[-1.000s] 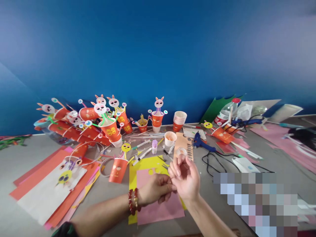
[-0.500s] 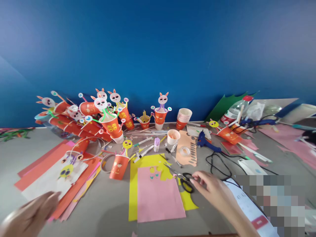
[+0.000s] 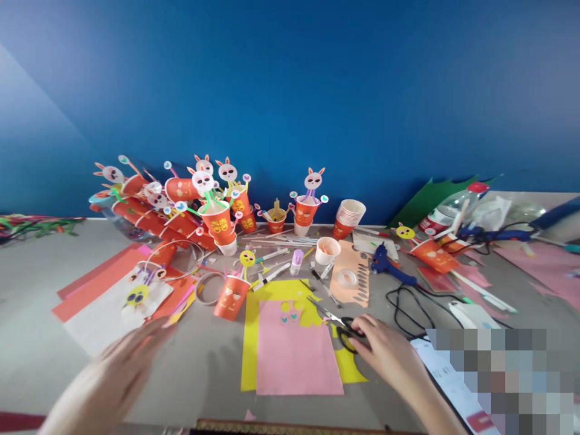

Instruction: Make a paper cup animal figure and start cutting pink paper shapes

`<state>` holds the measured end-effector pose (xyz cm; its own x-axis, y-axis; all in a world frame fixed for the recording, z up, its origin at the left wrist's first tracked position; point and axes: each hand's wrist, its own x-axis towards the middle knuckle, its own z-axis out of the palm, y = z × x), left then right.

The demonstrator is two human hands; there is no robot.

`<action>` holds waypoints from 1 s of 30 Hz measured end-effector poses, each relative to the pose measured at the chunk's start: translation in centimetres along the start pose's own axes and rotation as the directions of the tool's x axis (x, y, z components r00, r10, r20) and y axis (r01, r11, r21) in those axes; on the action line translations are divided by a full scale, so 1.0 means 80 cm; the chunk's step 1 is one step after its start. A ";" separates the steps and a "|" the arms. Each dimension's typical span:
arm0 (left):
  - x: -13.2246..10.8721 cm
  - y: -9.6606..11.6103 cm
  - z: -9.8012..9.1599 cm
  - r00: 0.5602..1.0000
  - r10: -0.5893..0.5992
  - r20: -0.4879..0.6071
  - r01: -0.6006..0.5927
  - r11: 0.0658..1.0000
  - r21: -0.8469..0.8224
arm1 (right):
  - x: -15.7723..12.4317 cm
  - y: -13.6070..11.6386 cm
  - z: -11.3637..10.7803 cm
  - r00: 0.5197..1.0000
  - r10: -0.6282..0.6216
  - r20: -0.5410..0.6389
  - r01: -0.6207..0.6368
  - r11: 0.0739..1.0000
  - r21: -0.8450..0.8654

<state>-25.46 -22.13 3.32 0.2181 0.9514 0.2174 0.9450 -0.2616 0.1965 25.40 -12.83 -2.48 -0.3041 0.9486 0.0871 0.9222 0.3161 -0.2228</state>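
Note:
My right hand [image 3: 389, 350] has its thumb and fingers on the black handles of a pair of scissors [image 3: 334, 318]. The blades point away to the left over the edge of a cut yellow sheet [image 3: 249, 356]. A pink sheet [image 3: 299, 362] lies on that yellow one, with small yellow and pink cutouts [image 3: 290, 312] at its far edge. Somewhat blurred, my left hand [image 3: 115, 371] reaches over the near side of a stack of red and white paper [image 3: 86, 329], its fingers stretched out. I see nothing in it.
Red paper cups with rabbit faces [image 3: 215, 220] crowd the back left. A cup with a yellow face [image 3: 232, 297] stands left of the sheets, beside a tape roll [image 3: 209, 287]. A blue glue gun [image 3: 389, 266] and its black cord lie right, near a phone [image 3: 446, 380].
My left hand has moved right and away from me, over the paper stack. My right hand has closed further onto the scissors' handles. The view has shifted slightly left.

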 end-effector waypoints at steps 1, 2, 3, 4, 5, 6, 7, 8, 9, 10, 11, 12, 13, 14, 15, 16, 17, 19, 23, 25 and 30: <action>0.022 0.025 0.012 0.996 0.065 0.067 -0.065 0.998 0.001 | 0.000 -0.001 -0.001 1.000 0.010 -0.004 -0.010 1.000 -0.003; 0.044 0.053 0.023 0.982 0.161 0.093 -0.158 0.987 -0.038 | -0.001 -0.003 -0.003 1.000 0.022 -0.008 -0.022 1.000 -0.004; 0.065 0.081 0.034 0.956 0.257 0.139 -0.247 0.965 -0.091 | -0.002 -0.004 -0.005 0.999 0.037 -0.009 -0.037 0.999 0.003; 0.084 0.107 0.044 0.926 0.326 0.190 -0.302 0.942 -0.146 | -0.003 -0.005 -0.009 0.998 0.058 -0.007 -0.057 0.998 0.017; 0.102 0.131 0.053 0.908 0.359 0.217 -0.322 0.928 -0.186 | -0.004 -0.005 -0.013 0.997 0.081 -0.001 -0.081 0.996 0.043; 0.118 0.149 0.062 0.895 0.378 0.236 -0.331 0.919 -0.216 | -0.005 -0.005 -0.017 0.995 0.104 0.012 -0.105 0.991 0.080; 0.132 0.163 0.070 0.893 0.387 0.232 -0.338 0.914 -0.224 | -0.006 -0.005 -0.021 0.992 0.123 0.031 -0.126 0.983 0.130; 0.146 0.173 0.077 0.890 0.389 0.237 -0.343 0.915 -0.214 | -0.008 -0.003 -0.025 0.989 0.140 0.053 -0.148 0.971 0.190; 0.158 0.178 0.085 0.896 0.373 0.241 -0.338 0.925 -0.175 | -0.010 -0.002 -0.028 0.985 0.156 0.073 -0.170 0.950 0.261; 0.170 0.181 0.092 0.900 0.353 0.257 -0.335 0.935 -0.111 | -0.012 0.000 -0.030 0.981 0.173 0.092 -0.194 0.919 0.344; 0.181 0.181 0.099 0.895 0.341 0.287 -0.348 0.937 -0.030 | -0.014 0.002 -0.031 0.975 0.190 0.111 -0.220 0.872 0.438; 0.190 0.181 0.106 0.886 0.335 0.319 -0.365 0.930 0.037 | -0.017 0.004 -0.031 0.969 0.211 0.129 -0.247 0.806 0.537; 0.198 0.180 0.112 0.886 0.327 0.327 -0.364 0.930 0.057 | -0.020 0.005 -0.031 0.962 0.232 0.145 -0.270 0.721 0.638; 0.205 0.179 0.118 0.887 0.320 0.334 -0.362 0.929 0.072 | -0.023 0.005 -0.031 0.955 0.249 0.160 -0.284 0.620 0.731; 0.210 0.179 0.123 0.887 0.313 0.339 -0.358 0.931 0.077 | -0.026 0.005 -0.031 0.950 0.255 0.179 -0.290 0.512 0.808; 0.215 0.178 0.128 0.888 0.307 0.342 -0.352 0.933 0.076 | -0.029 0.004 -0.030 0.947 0.252 0.198 -0.290 0.410 0.865; 0.218 0.178 0.131 0.887 0.305 0.348 -0.350 0.934 0.075 | -0.033 0.002 -0.028 0.947 0.238 0.216 -0.287 0.322 0.902; 0.222 0.177 0.137 0.879 0.311 0.361 -0.356 0.932 0.066 | -0.038 -0.003 -0.023 0.951 0.171 0.257 -0.290 0.205 0.935; 0.225 0.174 0.140 0.857 0.351 0.378 -0.386 0.923 0.018 | -0.038 -0.015 -0.005 0.936 0.085 0.341 -0.351 0.162 0.922; 0.224 0.174 0.140 0.858 0.351 0.374 -0.379 0.925 0.002 | -0.033 -0.020 0.001 0.931 0.103 0.351 -0.365 0.185 0.913; 0.224 0.176 0.139 0.879 0.319 0.354 -0.324 0.945 -0.048 | -0.012 -0.033 0.001 0.961 0.093 0.260 -0.276 0.304 0.912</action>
<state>-5.56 -6.96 -0.64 0.5798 0.8104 -0.0842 0.8106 -0.5632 0.1606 23.23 -14.60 -2.03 -0.2689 0.9444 -0.1894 0.1461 -0.1544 -0.9771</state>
